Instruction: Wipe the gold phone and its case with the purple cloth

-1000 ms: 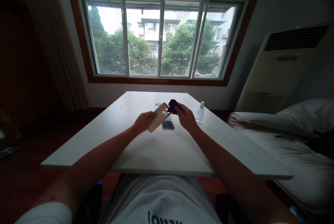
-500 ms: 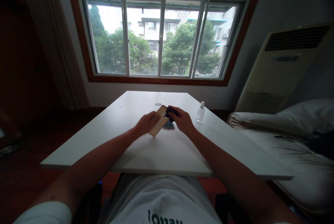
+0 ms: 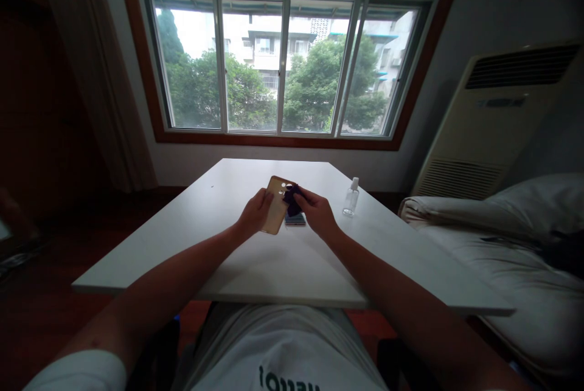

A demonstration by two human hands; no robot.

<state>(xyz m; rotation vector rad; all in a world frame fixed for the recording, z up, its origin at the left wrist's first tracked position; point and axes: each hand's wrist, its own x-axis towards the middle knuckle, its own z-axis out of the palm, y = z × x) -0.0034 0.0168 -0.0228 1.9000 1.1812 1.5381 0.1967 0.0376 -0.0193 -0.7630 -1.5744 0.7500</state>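
A yellowish see-through phone case (image 3: 275,216) is gripped along its left edge by my left hand (image 3: 255,210), its camera holes toward the top. My right hand (image 3: 319,210) pinches a dark purple cloth (image 3: 293,201) against the upper right edge of the case. Below the cloth, a phone (image 3: 295,219) lies on the white table, partly hidden by the case and the cloth. Both hands are above the middle of the table.
A clear spray bottle (image 3: 351,197) with a white cap stands upright on the white table (image 3: 182,251), right of my hands. A pale sofa (image 3: 493,257) sits along the right side, with a tall air conditioner (image 3: 497,117) behind it. Beyond the table is a window.
The phone case has turned more upright, its face now showing more to me. The cloth has come slightly lower and left, hanging more spread out. A round dark mark behind the case is now hidden.
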